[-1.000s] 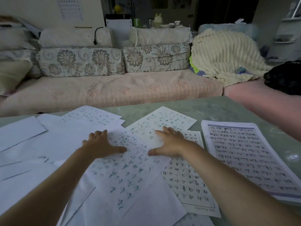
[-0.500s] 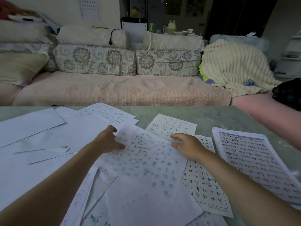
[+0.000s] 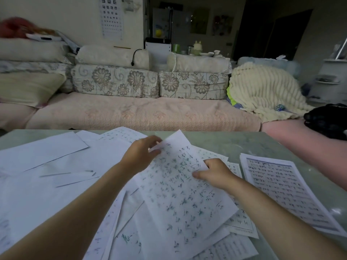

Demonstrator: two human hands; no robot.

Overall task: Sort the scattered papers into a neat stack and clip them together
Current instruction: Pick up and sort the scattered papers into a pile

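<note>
Bare table point(image 3: 234, 145) beyond loose papers point(image 3: 56, 166) — handwritten sheet point(image 3: 184, 194) between both hands.

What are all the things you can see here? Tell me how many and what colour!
handwritten sheet: one, white, held above the pile
scattered papers: many, white, across the table
printed stack: one, white, table's right side
table: one, pale green
sofa: one, pink
floral cushions: two, beige
blanket: one, cream, sofa's right end
eye chart: one, white, on the wall
left hand: grips the sheet's top edge
right hand: grips its right edge
</note>
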